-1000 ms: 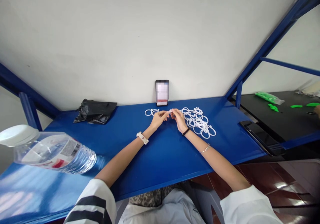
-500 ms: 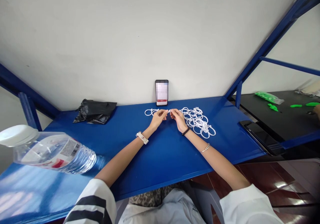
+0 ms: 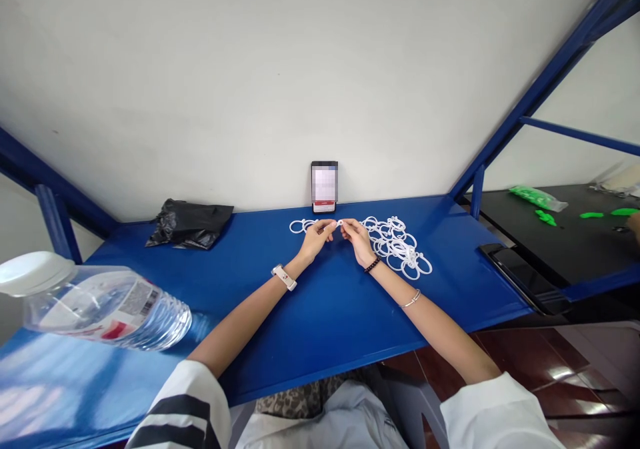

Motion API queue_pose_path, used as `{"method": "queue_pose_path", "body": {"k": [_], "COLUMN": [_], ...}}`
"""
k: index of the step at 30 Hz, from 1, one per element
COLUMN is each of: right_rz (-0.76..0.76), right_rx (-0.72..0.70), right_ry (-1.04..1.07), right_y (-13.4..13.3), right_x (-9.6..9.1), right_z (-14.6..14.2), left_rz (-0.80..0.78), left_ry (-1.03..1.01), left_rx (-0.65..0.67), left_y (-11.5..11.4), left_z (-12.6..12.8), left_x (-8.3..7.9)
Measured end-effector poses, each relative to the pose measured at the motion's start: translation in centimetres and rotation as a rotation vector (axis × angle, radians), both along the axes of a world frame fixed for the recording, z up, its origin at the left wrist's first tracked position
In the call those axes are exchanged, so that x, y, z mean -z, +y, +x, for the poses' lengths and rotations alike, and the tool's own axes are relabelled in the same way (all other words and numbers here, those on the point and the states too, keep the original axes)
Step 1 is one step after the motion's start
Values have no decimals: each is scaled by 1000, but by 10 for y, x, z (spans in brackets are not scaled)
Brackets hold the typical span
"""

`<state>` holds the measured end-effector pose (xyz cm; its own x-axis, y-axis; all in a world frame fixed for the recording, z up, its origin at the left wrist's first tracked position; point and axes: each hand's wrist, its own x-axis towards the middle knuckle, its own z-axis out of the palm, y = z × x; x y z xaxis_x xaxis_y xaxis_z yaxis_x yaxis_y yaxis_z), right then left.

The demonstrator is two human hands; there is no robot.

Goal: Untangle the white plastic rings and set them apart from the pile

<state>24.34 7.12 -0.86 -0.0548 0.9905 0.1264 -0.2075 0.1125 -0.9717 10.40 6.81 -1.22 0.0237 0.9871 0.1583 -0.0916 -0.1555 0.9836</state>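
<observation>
My left hand (image 3: 318, 237) and my right hand (image 3: 356, 237) meet near the back of the blue table, fingertips pinched. Between them shows a small part of a white plastic ring (image 3: 340, 223); most of it is hidden by the fingers. Beside my right hand lies a loose heap of white rings (image 3: 400, 247), each with a small eyelet or catch. A couple more white rings (image 3: 298, 226) lie just left of my left hand, partly covered by it.
A phone (image 3: 325, 187) leans upright against the wall. A black plastic bag (image 3: 193, 224) lies at the left, a large water bottle (image 3: 110, 305) nearer. A dark phone-like slab (image 3: 520, 275) rests at the right edge. Green pieces (image 3: 545, 217) lie on the black neighbouring table by another person's hand.
Hardly anything differs. Both hands keep their pinch on the white ring in the same place; the view has shifted very slightly.
</observation>
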Motion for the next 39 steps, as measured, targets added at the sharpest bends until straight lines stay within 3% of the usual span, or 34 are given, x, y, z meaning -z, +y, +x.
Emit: {"method": "queue_pose_path", "body": {"k": [17, 24, 39], "right_rz": [-37, -29, -23], "right_rx": [-4, 6, 9], "right_ry": [35, 6, -6], "right_y": [-1, 0, 0], "right_x": [-1, 1, 1], "right_z": [-2, -2, -2], "left_rz": [-27, 32, 37], "left_ry": [-59, -25, -101], "left_rx": [26, 42, 18], "left_y": [-1, 2, 1], "left_z": [-1, -2, -1], "left_x": [2, 8, 4]}}
